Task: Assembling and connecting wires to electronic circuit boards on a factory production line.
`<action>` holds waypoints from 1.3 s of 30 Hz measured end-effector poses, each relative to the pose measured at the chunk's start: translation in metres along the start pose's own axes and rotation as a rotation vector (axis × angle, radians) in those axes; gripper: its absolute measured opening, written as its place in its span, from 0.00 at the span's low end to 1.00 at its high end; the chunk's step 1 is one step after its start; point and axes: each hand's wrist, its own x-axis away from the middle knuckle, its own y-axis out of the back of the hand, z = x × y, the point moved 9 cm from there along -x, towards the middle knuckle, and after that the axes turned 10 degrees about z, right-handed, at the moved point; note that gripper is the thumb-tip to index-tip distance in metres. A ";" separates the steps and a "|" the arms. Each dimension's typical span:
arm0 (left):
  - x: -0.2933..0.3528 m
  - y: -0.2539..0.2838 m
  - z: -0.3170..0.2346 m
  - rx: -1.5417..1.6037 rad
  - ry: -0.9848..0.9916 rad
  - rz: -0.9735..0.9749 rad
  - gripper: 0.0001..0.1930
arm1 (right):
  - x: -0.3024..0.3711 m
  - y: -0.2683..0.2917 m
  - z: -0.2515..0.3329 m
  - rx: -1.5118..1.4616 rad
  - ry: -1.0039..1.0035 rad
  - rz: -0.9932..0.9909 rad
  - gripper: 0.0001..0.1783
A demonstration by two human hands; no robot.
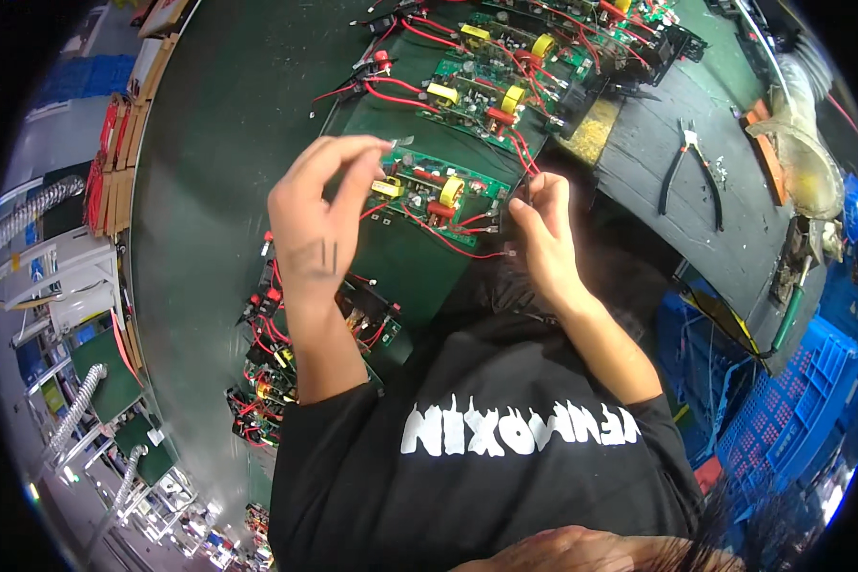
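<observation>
A green circuit board (pixel 418 202) lies on the table in front of me, with a yellow ring coil, a red part and red wires with metal terminals. At its left end is my left hand (pixel 319 210), thumb and forefinger pinched together. A small pale, shiny piece (pixel 402 142) shows at those fingertips; whether they grip it is unclear. My right hand (pixel 549 229) is closed beyond the board's right end, its fingertips by the red wires (pixel 521 153) that come down from the neighbouring board (pixel 472 105). What it pinches is too small to make out.
More wired boards (pixel 534 48) stand in a row at the far side. Other assemblies (pixel 272 362) lie left of my body. Black-handled pliers (pixel 688 176) rest on a grey surface at right, near an orange-brown block (pixel 770 170). A blue crate (pixel 782 410) stands lower right.
</observation>
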 end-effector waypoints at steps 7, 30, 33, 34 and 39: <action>0.064 -0.064 -0.029 -0.200 -0.263 0.140 0.09 | 0.002 -0.007 0.002 -0.055 -0.166 -0.046 0.10; 0.083 -0.104 -0.003 -0.154 -0.304 0.033 0.11 | 0.001 -0.006 0.001 -0.062 0.031 -0.034 0.15; 0.083 -0.103 0.000 -0.133 -0.279 0.032 0.11 | 0.000 -0.010 0.006 -0.042 0.030 -0.031 0.15; 0.083 -0.103 0.002 -0.133 -0.277 0.031 0.11 | 0.001 -0.011 0.007 -0.044 0.040 -0.038 0.15; 0.083 -0.103 -0.005 -0.151 -0.310 0.022 0.11 | 0.001 -0.011 0.006 -0.051 0.020 -0.014 0.15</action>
